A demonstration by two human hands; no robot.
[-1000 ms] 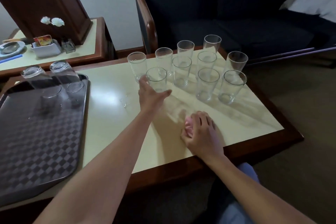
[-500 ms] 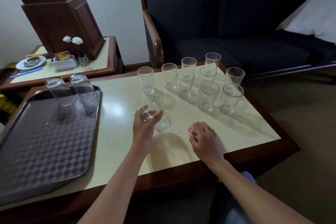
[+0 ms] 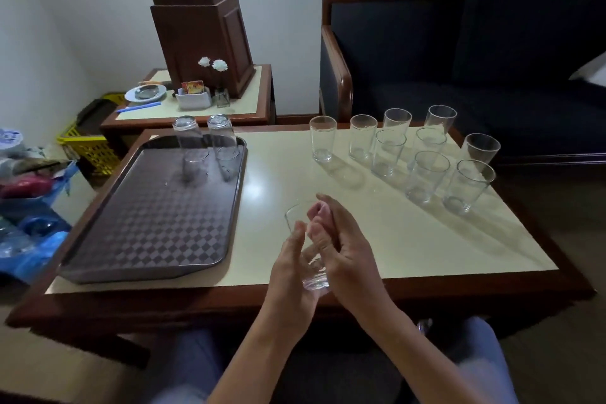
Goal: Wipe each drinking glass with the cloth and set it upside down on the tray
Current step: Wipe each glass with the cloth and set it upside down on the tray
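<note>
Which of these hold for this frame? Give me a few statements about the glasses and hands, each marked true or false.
1. Two upturned glasses stand at the far end of the tray. True.
2. Nine upright glasses stand on the table. True.
3. Only the left hand touches the held glass. False: the right hand is on it too.
4. The held glass rests on the tray. False: it is held over the table's near edge, right of the tray.

Clear glass (image 3: pixel 306 249); glossy table (image 3: pixel 278 167)
</note>
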